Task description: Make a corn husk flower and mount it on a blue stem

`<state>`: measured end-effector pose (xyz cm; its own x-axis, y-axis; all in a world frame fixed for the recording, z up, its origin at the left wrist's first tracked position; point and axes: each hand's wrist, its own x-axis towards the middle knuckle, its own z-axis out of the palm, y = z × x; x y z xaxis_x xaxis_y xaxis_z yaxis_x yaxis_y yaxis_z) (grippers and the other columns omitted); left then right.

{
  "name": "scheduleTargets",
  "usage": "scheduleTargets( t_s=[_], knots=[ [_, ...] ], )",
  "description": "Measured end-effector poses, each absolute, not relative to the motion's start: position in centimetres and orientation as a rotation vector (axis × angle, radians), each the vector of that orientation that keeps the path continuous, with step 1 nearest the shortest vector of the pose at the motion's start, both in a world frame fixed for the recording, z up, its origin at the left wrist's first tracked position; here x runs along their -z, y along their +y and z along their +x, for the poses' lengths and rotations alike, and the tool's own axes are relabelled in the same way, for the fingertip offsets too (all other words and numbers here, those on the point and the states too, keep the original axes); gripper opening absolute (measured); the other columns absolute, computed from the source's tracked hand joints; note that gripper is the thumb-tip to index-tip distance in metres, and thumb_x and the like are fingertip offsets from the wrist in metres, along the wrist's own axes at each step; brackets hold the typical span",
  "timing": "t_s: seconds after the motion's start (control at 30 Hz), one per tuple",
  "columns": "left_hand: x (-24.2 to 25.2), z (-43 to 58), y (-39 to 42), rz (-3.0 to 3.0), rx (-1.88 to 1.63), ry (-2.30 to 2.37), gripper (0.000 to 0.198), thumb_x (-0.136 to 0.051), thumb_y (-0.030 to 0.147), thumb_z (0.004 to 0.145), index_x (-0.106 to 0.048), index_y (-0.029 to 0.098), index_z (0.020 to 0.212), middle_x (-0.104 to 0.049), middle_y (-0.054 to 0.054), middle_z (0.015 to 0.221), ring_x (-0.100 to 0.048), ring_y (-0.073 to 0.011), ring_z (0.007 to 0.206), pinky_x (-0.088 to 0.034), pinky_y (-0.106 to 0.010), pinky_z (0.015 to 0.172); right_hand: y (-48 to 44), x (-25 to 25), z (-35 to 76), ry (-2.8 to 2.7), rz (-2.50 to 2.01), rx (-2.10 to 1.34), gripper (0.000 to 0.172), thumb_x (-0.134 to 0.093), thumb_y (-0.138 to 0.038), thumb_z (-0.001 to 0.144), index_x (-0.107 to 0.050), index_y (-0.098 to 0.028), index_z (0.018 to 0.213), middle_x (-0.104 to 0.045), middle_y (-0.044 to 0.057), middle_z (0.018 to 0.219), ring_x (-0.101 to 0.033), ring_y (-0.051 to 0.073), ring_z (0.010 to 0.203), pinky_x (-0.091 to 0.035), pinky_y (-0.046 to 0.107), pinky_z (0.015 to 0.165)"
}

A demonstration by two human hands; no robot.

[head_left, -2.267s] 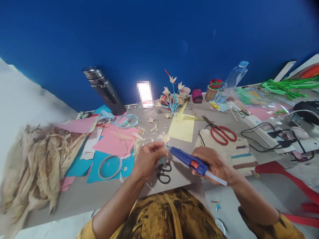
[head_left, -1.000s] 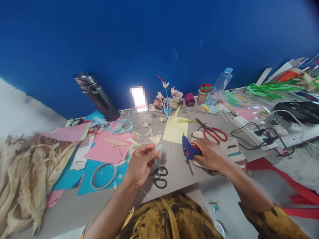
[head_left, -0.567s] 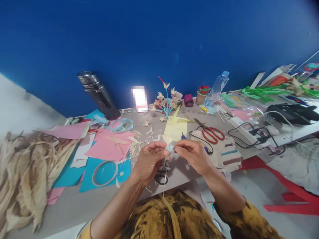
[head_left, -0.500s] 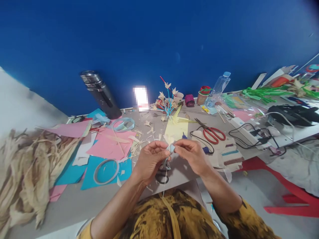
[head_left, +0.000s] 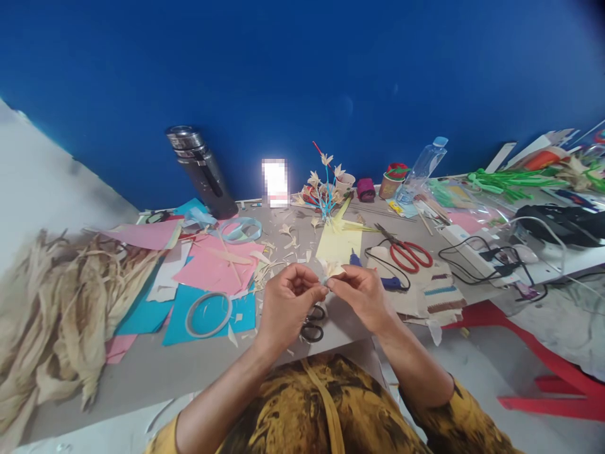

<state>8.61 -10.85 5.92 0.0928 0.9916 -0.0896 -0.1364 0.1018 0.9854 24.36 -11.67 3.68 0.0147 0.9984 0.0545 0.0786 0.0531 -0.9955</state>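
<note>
Both hands meet over the near middle of the table, around a small cream flower (head_left: pixel 334 267) that looks made of dry husk. My left hand (head_left: pixel 289 306) is closed, thumb and forefinger pinching at the flower's base. My right hand (head_left: pixel 363 295) is closed too, its fingertips pressed on a bit of light blue tape (head_left: pixel 326 280) at that base. The fingers partly hide the flower and the tape. Just below the hands, scissors with black handles (head_left: pixel 312 333) lie on the table. Behind stands a bunch of similar flowers on blue stems (head_left: pixel 326 195).
Dry husks (head_left: pixel 70 302) are heaped at left beside pink paper (head_left: pixel 201 268) and a tape roll (head_left: pixel 189 315). A dark flask (head_left: pixel 205 180) stands behind. To the right are red-handled scissors (head_left: pixel 411 255), a glue gun (head_left: pixel 390 283), a power strip (head_left: pixel 466 246) and a clear bottle (head_left: pixel 424 167).
The flower has tipped toward my right hand, and the thin pale stem that hung below it no longer shows. More of the black-handled scissors is visible. The view has shifted slightly left.
</note>
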Motion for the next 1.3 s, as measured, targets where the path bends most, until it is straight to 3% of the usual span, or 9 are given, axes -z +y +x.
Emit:
scheduleTargets(
  t_s=[0.3,0.47,0.63,0.73,0.9,1.07,1.3],
  knots=[
    [-6.1,8.7,-11.2,1.013,-1.01,1.039,0.019,-0.08,0.028,0.068,-0.072,0.015,0.08,-0.067,-0.001,0.062,-0.061,-0.0131,0.056,-0.049,-0.023,0.056,-12.5,-3.8,23.6,-1.216,-1.252,-0.936,0.018,-0.062,-0.03,0.078,-0.058,-0.018,0.065,-0.053,-0.002,0.061,-0.045,0.012,0.058,-0.039,0.024,0.055],
    [-5.7,8.7,-11.2,1.116,-1.037,1.093,0.018,-0.079,0.032,0.07,-0.072,0.016,0.073,-0.065,-0.001,0.063,-0.056,-0.012,0.057,-0.046,-0.022,0.055,-12.7,-3.7,23.5,-1.315,-1.307,-0.75,0.02,-0.061,-0.028,0.078,-0.051,-0.02,0.063,-0.044,-0.005,0.058,-0.037,0.01,0.052,-0.033,0.023,0.05],
    [-5.8,9.0,-11.2,1.219,-1.058,1.188,0.015,-0.073,0.028,0.073,-0.066,0.016,0.068,-0.06,0.001,0.061,-0.048,-0.0095,0.054,-0.04,-0.021,0.052,-12.9,-3.9,23.2,-1.385,-1.281,-0.613,0.02,-0.061,-0.026,0.08,-0.05,-0.021,0.064,-0.045,-0.005,0.059,-0.036,0.009,0.05,-0.034,0.023,0.049],
    [-6.0,9.0,-11.1,1.245,-1.079,1.226,0.012,-0.069,0.025,0.073,-0.063,0.017,0.066,-0.057,0.003,0.06,-0.047,-0.0096,0.053,-0.039,-0.021,0.052,-12.9,-4.3,23.1,-1.384,-1.26,-0.667,0.02,-0.062,-0.025,0.081,-0.054,-0.02,0.063,-0.052,-0.003,0.06,-0.041,0.01,0.052,-0.035,0.023,0.049],
    [-5.6,8.9,-10.6,1.176,-1.074,1.136,0.012,-0.065,0.023,0.076,-0.059,0.017,0.067,-0.055,0.002,0.06,-0.048,-0.0104,0.058,-0.04,-0.022,0.058,-12.8,-4.5,23.0,-1.329,-1.254,-0.85,0.012,-0.062,-0.025,0.083,-0.07,-0.017,0.078,-0.065,0.001,0.068,-0.052,0.012,0.055,-0.04,0.023,0.051],
    [-4.9,9.0,-10.4,1.014,-1.164,1.031,0.013,-0.069,0.026,0.079,-0.058,0.018,0.075,-0.051,0.005,0.065,-0.041,-0.0081,0.057,-0.036,-0.02,0.058,-12.8,-4.6,22.7,-1.313,-1.269,-0.87,0.016,-0.063,-0.028,0.083,-0.07,-0.016,0.074,-0.065,0.0,0.063,-0.05,0.011,0.052,-0.04,0.022,0.049],
    [-4.8,9.3,-10.2,0.876,-1.244,0.903,0.021,-0.078,0.029,0.074,-0.061,0.018,0.077,-0.052,0.004,0.07,-0.043,-0.0088,0.063,-0.037,-0.021,0.062,-12.9,-4.2,22.4,-1.316,-1.271,-0.905,0.016,-0.07,-0.031,0.08,-0.07,-0.016,0.075,-0.065,0.0,0.064,-0.049,0.01,0.052,-0.039,0.02,0.049]
  ],
)
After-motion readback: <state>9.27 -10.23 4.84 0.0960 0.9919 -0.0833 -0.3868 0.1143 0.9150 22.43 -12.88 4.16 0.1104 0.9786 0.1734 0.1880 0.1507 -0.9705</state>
